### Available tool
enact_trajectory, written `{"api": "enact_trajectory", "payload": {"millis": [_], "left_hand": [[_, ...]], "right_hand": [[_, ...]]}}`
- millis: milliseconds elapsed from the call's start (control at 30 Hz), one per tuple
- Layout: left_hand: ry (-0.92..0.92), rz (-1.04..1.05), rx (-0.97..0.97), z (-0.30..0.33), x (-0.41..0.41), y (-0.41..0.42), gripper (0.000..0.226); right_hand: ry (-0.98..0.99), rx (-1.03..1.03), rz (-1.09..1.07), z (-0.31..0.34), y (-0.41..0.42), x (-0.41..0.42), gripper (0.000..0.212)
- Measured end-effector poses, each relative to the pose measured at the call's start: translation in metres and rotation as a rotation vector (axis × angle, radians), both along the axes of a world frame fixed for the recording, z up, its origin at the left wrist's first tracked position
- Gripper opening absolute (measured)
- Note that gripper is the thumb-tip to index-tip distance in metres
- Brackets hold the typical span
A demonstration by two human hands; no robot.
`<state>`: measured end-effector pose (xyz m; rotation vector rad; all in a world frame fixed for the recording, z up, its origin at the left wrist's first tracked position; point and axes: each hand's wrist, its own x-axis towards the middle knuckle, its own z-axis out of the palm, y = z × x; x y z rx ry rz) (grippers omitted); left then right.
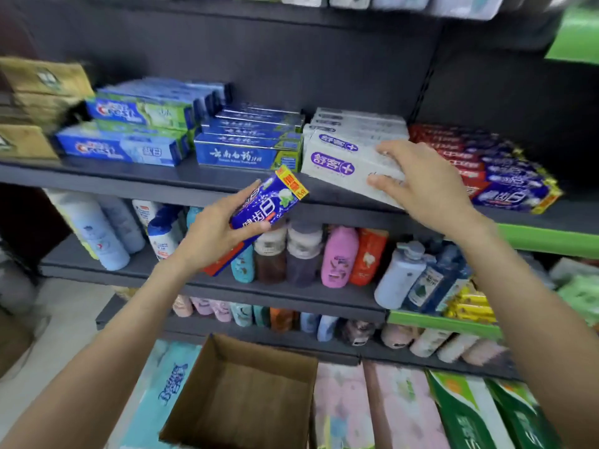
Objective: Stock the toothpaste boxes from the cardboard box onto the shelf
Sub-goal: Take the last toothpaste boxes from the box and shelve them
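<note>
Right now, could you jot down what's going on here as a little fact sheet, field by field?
left hand: grips a blue toothpaste box, held in the air below the shelf edge
right hand: grips a white toothpaste box, tilted at the shelf's front edge
toothpaste shelf: rows of blue, white and red boxes
cardboard box: open, what shows of its inside is empty
shelf below: bottles

Two bare arms reach in from the lower edge of the view, one on each side. Neither forearm carries a sleeve, a watch, a bracelet or a glove anywhere along the length that shows. The left hand (215,233) and the right hand (421,186) are ungloved and without rings. The fingers (384,183) are slim, with short, plain, unpainted nails. Slight blur softens finer detail.
</note>
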<state>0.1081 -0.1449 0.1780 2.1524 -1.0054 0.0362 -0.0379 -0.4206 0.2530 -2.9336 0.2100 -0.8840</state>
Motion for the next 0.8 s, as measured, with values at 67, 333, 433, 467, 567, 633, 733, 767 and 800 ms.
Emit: {"api": "enact_trajectory", "payload": {"millis": [67,333,433,467,567,633,733,767,800], "left_hand": [[0.051,-0.004,-0.064,0.01,-0.001,-0.01,0.073],[0.398,-0.074,-0.222,0.043,-0.014,-0.048,0.029],[0.466,-0.13,-0.137,0.049,-0.018,-0.057,0.02],[0.448,-0.152,-0.1,0.049,-0.02,-0.061,0.022],[0.359,-0.246,-0.02,0.05,-0.033,-0.078,0.032],[0.351,-0.34,-0.017,0.05,-0.045,-0.091,0.036],[0.362,-0.509,0.036,0.049,-0.055,-0.109,0.045],[0.365,-0.564,0.09,0.05,-0.055,-0.114,0.05],[0.376,-0.601,0.142,0.053,-0.054,-0.118,0.053]], "right_hand": [[0.065,-0.026,0.024,0.0,-0.012,0.02,0.045],[-0.152,-0.148,0.033,-0.023,-0.017,0.049,0.043],[-0.175,0.224,0.203,-0.014,0.003,0.026,0.041],[-0.109,0.384,0.247,-0.012,0.008,0.019,0.043],[0.044,0.589,0.283,-0.013,0.013,-0.001,0.052],[0.094,0.738,0.308,-0.015,0.004,-0.017,0.049],[0.069,0.943,0.335,-0.021,-0.016,-0.049,0.038],[0.03,0.975,0.316,-0.023,-0.024,-0.061,0.035],[-0.015,1.005,0.286,-0.025,-0.033,-0.072,0.033]]}}
